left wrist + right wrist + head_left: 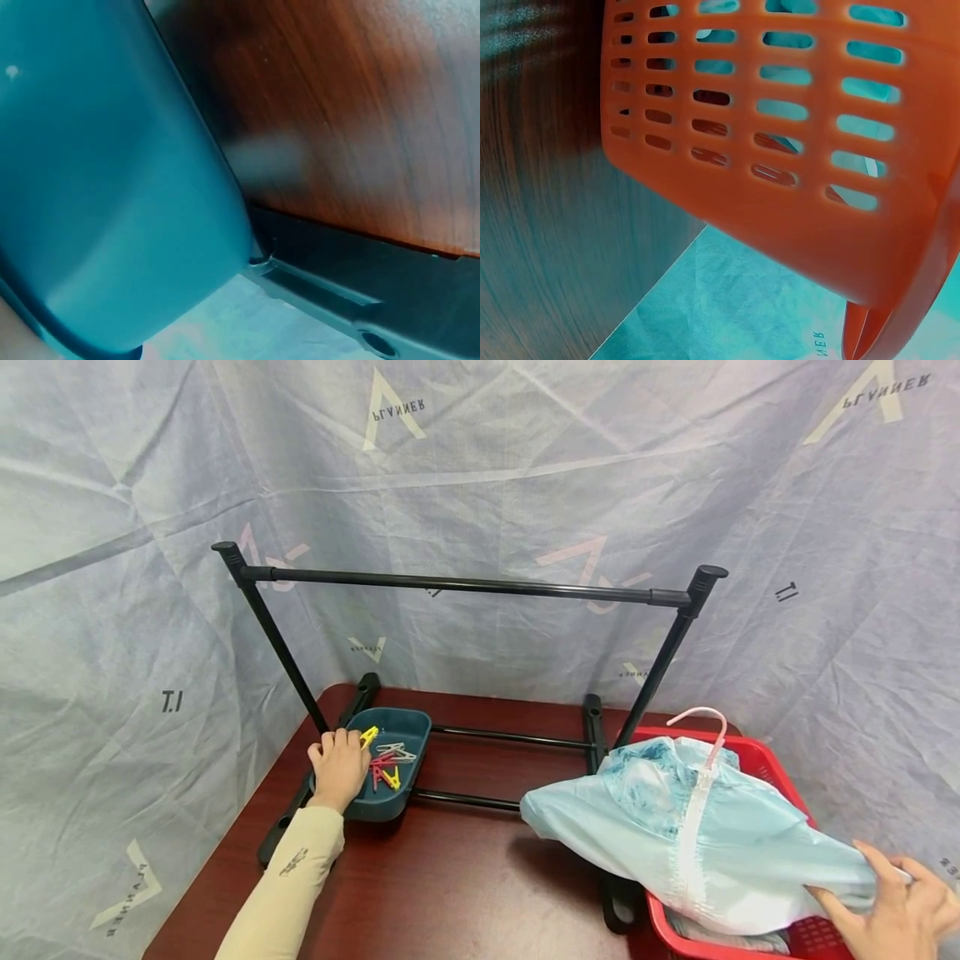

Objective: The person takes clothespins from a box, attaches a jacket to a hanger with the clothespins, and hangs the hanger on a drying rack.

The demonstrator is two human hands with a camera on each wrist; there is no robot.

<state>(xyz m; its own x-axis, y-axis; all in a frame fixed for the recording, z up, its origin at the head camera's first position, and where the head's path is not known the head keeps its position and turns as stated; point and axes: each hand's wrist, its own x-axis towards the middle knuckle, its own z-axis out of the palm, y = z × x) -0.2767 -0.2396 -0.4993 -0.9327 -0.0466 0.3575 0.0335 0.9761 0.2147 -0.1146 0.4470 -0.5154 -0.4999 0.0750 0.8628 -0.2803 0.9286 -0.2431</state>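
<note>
My left hand (339,770) reaches over the near left side of a dark blue tray (417,727), its fingers curled at a yellow clothespin (369,737). Part of that clothespin is hidden behind the fingers. More clothespins (390,762), white, pink and yellow, lie in the tray. At the right, my right hand (896,902) pinches the edge of a light blue garment (757,852) between thumb and fingers. A pink hanger (718,739) sticks up out of the garment's waistband. The garment lies over a red basket (761,756). The left wrist view shows the tray's outer wall (135,172).
A black rack (465,583) with a high crossbar stands across the table (480,877), and its feet (618,902) run front to back. The tray sits over its left side. Inside the basket, pale cloth (727,937) shows under the garment. Printed grey sheets (487,443) hang behind.
</note>
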